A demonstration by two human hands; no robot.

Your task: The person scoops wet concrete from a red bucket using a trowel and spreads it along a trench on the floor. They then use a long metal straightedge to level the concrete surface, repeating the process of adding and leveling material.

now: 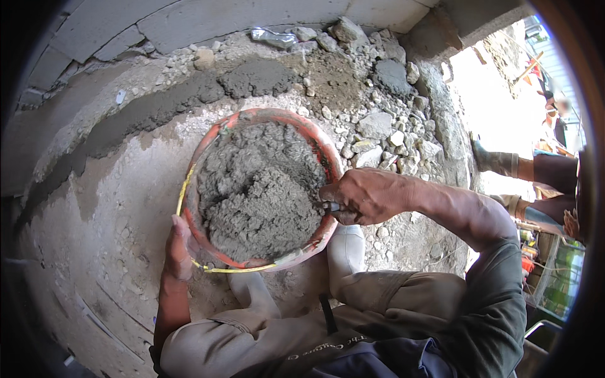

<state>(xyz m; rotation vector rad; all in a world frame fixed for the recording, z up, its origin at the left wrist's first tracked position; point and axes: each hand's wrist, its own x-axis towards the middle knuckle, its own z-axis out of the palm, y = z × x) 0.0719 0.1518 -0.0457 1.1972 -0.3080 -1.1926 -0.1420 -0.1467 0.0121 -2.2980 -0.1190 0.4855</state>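
Observation:
A round orange-red bucket with a worn, cement-smeared rim stands in front of me, between my knees. It is nearly full of wet grey mortar, heaped toward the near side. A yellow handle lies along the bucket's left and near rim. My left hand holds the bucket's left side at the rim, its fingers partly out of sight. Over the right rim, my right hand is closed round the handle of a trowel. Only its short metal neck shows; the blade is hidden in the mortar.
A grey block wall runs along the back, with a strip of wet mortar on the ground before it. Rubble and a crumpled silver packet lie beyond the bucket. Another person's boots stand at right.

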